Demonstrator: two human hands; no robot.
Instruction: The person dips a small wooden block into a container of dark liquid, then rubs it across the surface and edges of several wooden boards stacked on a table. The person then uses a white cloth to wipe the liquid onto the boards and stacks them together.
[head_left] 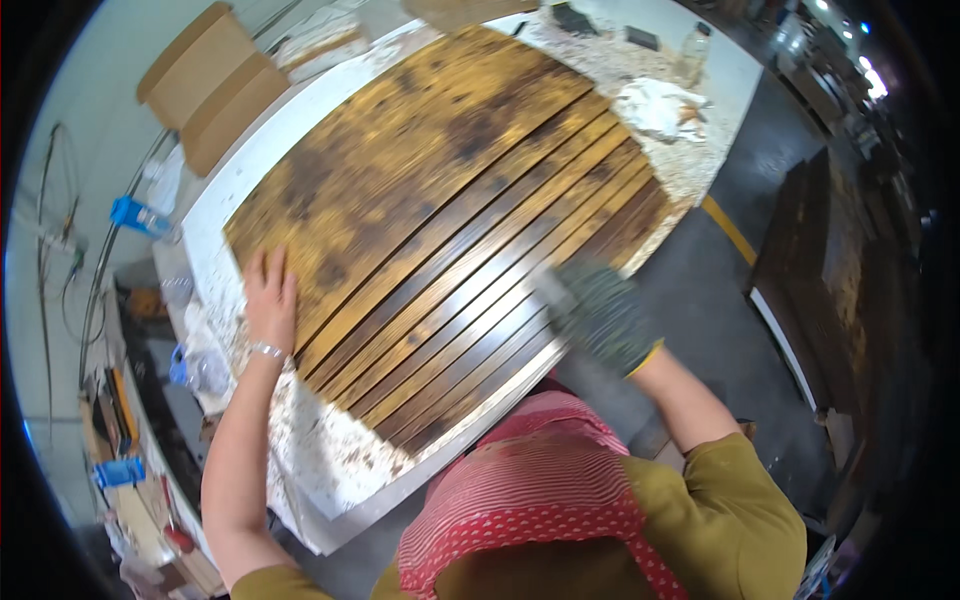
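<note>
Brown wood-grain boards lie side by side on a white table: one wide panel (pixel 400 130) at the far side and several narrow strips (pixel 480 270) nearer me. My left hand (pixel 271 305), bare with a bracelet at the wrist, rests flat across the left ends of the boards with its fingers out. Over the right part of the near strips is my right hand (pixel 605 315) in a dark grey-green knit glove, smeared by motion. A small pale block-like piece (pixel 552 287) shows at its fingertips, against the strips; its kind is too blurred to tell.
Brown crumbs and smudges cover parts of the table (pixel 340 450). Along its far right stand a clear bottle (pixel 692 52) and a crumpled white cloth (pixel 660 108). An open cardboard box (pixel 215 90) sits at the far left. Stacked dark boards (pixel 815 270) stand to the right.
</note>
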